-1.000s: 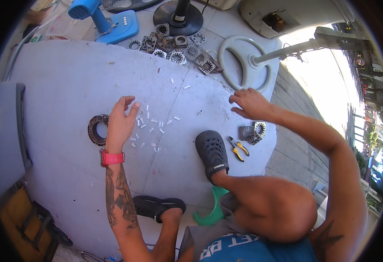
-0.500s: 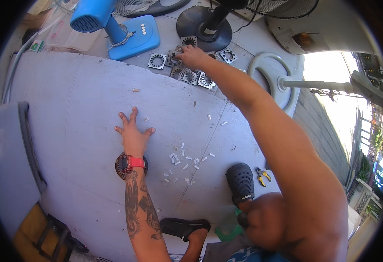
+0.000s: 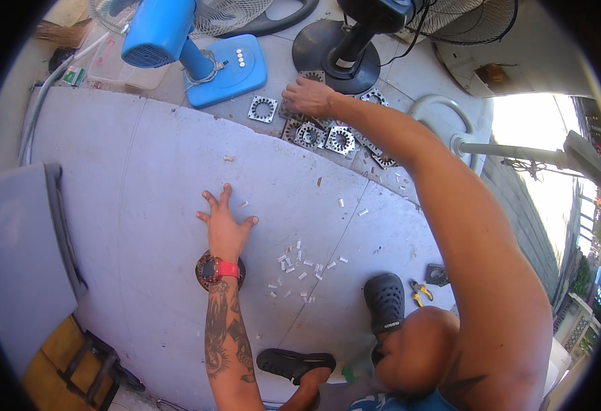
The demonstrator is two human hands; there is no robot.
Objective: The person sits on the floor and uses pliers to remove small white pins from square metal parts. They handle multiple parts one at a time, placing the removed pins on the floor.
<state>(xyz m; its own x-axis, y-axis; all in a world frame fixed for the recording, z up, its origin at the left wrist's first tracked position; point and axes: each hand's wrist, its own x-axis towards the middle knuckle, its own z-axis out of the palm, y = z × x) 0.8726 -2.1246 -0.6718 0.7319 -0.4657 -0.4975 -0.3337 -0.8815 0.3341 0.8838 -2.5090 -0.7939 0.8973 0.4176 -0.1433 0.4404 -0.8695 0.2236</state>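
Note:
My left hand [image 3: 228, 231] lies on the pale floor with its fingers spread. Beneath its wrist, partly hidden, is a dark round disc [image 3: 241, 275] with a patterned rim. My right hand [image 3: 309, 97] reaches far forward into a group of square metal motor cores with toothed round openings. Its fingers are curled together over a core in that group, and whatever they grip is hidden. Close to it lie one motor core [image 3: 262, 108] on the left and another core [image 3: 340, 140] on the right. Small clear tubes [image 3: 299, 255] are scattered between my arms.
A blue fan [image 3: 235, 72] and a black fan base [image 3: 335, 55] stand at the far side. A light grey round stand [image 3: 466, 123] is at the right. Yellow-handled pliers [image 3: 421, 294] and a dark square part [image 3: 437, 275] lie near my clog [image 3: 385, 301]. A grey panel [image 3: 26, 233] rises on the left.
The whole view has shifted, so the scene sits lower and further right. My right hand has turned, its fingers curling more over the cores. My left hand stays spread in the same place.

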